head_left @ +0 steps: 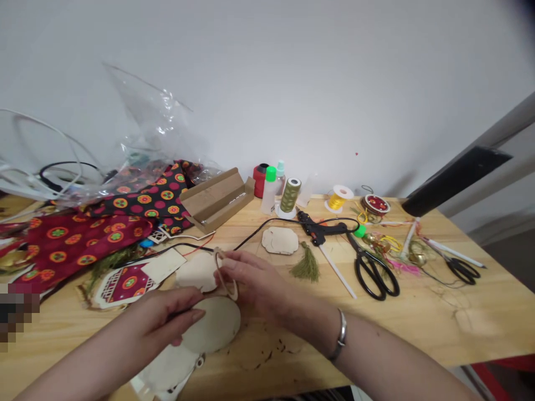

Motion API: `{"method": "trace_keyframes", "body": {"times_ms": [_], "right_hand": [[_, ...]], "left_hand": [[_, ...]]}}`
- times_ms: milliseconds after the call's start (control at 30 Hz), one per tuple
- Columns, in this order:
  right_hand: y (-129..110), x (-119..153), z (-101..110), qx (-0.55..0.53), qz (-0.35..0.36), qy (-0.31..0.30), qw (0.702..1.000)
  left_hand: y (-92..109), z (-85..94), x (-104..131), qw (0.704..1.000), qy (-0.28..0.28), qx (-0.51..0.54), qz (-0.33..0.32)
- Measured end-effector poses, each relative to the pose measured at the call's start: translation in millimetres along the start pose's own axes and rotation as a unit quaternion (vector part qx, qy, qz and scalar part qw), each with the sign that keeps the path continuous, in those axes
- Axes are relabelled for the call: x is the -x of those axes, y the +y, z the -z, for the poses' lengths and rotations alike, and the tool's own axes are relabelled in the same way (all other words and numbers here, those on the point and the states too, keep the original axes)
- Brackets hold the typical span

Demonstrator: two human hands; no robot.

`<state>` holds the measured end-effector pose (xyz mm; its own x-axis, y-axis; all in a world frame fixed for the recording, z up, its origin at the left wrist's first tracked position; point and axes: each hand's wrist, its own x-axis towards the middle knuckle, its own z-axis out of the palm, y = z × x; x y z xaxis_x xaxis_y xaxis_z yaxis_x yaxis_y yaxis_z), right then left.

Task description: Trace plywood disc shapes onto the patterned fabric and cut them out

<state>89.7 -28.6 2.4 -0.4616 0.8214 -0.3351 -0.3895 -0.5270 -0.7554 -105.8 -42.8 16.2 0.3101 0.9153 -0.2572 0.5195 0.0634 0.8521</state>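
A pale, flat oval piece (219,326) is pinched at its left edge between the thumb and fingers of my left hand (169,317). My right hand (251,278) closes its fingertips on a thin pale ring-shaped frame (231,289), held on edge just above the oval piece. Behind them lies a cream scalloped piece (194,273), partly covered by my hands. Below my left hand, more cream flat pieces (167,367) rest on the table, one with a small looped tab. A similar scalloped plaque (280,240) lies beyond my right hand, beside a green tassel (307,262).
Black scissors (376,273), a glue gun (320,227) and its cable lie to the right. Bottles (270,192), a green thread spool (290,197) and yellow cord (337,199) stand along the wall. Patterned fabric (92,236) and an open cardboard box (217,203) occupy the left.
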Motion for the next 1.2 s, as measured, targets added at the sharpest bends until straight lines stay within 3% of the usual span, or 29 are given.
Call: {"method": "trace_keyframes", "body": {"times_ms": [100, 267, 400, 567, 667, 767, 833, 967, 1200], "right_hand": [[-25.4, 8.0, 21.4, -0.001, 0.046, -0.029, 0.998], [-57.8, 28.9, 62.4, -0.095, 0.096, -0.039, 0.99], [-59.1, 35.1, 76.4, -0.104, 0.111, -0.053, 0.987], [-52.3, 36.7, 79.5, -0.09, 0.111, -0.061, 0.988], [-50.0, 37.7, 79.6, -0.081, 0.101, -0.066, 0.989], [-46.5, 37.2, 79.8, -0.083, 0.098, -0.09, 0.988], [-43.3, 35.8, 79.7, -0.081, 0.09, -0.116, 0.986], [-37.5, 32.9, 78.7, -0.056, 0.055, -0.17, 0.982], [-29.5, 30.5, 80.8, -0.014, 0.035, -0.173, 0.984]], "left_hand": [[8.6, -6.0, -1.8, 0.997, -0.056, -0.055, 0.017], [35.7, -46.2, -21.2, 0.985, -0.055, -0.142, -0.081], [50.5, -73.9, -42.3, 0.972, -0.063, -0.212, -0.082], [50.3, -81.4, -53.6, 0.96, -0.034, -0.26, -0.095], [52.4, -75.8, -57.6, 0.974, 0.052, -0.178, -0.133], [57.2, -69.6, -62.0, 0.986, 0.108, -0.019, -0.122], [57.1, -68.4, -64.4, 0.984, 0.095, 0.119, -0.087], [46.7, -72.0, -65.9, 0.941, 0.03, 0.337, -0.024], [40.8, -71.5, -61.1, 0.907, -0.003, 0.421, -0.015]]}}
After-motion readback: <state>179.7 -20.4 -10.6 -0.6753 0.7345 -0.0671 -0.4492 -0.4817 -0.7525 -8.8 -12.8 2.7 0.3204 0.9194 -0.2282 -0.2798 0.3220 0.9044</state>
